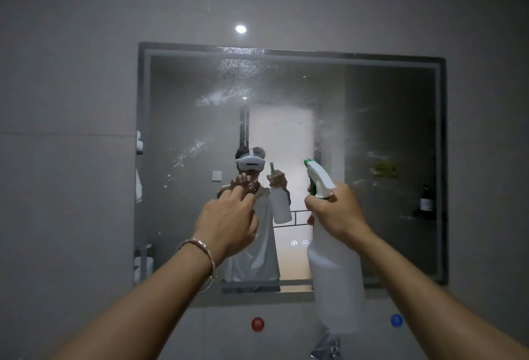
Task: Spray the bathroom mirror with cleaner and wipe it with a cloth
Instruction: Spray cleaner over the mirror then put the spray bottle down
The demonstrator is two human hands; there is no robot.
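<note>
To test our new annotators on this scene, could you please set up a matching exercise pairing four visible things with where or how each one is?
Things: 1 spray bottle; 2 mirror; 3 bracelet; 4 red round sticker.
States: A worn just behind the left hand; B speckled with spray droplets; C on the wall below the mirror; D gripped by the right hand.
Pairs: 1-D, 2-B, 3-A, 4-C.
</note>
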